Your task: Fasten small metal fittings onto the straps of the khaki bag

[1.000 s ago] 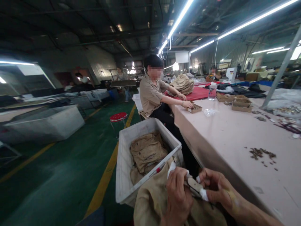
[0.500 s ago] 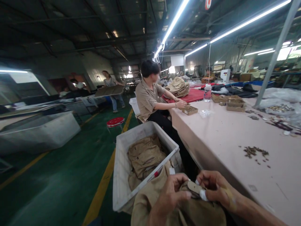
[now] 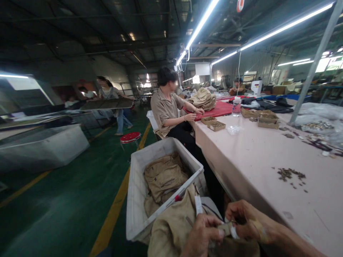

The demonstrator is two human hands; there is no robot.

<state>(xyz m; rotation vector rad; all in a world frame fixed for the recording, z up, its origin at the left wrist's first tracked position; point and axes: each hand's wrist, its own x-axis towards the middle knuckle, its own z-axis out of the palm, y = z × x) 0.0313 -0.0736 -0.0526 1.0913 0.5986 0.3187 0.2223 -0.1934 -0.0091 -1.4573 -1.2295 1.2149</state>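
A khaki garment [image 3: 171, 228] lies bunched at the bottom of the view, partly over the rim of a white bin [image 3: 142, 228]. My left hand [image 3: 205, 233] pinches a small tab of its cloth between thumb and fingers. Close on its right, my right hand [image 3: 245, 221] grips the other end of that tab; white wrapping covers some fingertips and a bandage crosses the hand. A white label [image 3: 198, 205] hangs on the garment. Folded khaki garments [image 3: 166, 175] fill part of the bin. Small metal pieces [image 3: 291, 175] are scattered on the pink table [image 3: 257, 153].
A seated person [image 3: 168, 103] works at the table beside small boxes of metal parts [image 3: 216, 125]. Beyond are a clear bottle [image 3: 236, 107] and a metal pole [image 3: 312, 62]. A red stool [image 3: 130, 137] stands left; another person [image 3: 112, 96] carries a flat board.
My left hand has moved slightly right and down, and the tab has turned between my fingers. The seated person's hands have drawn back from the boxes. The person with the board has moved left and nearer.
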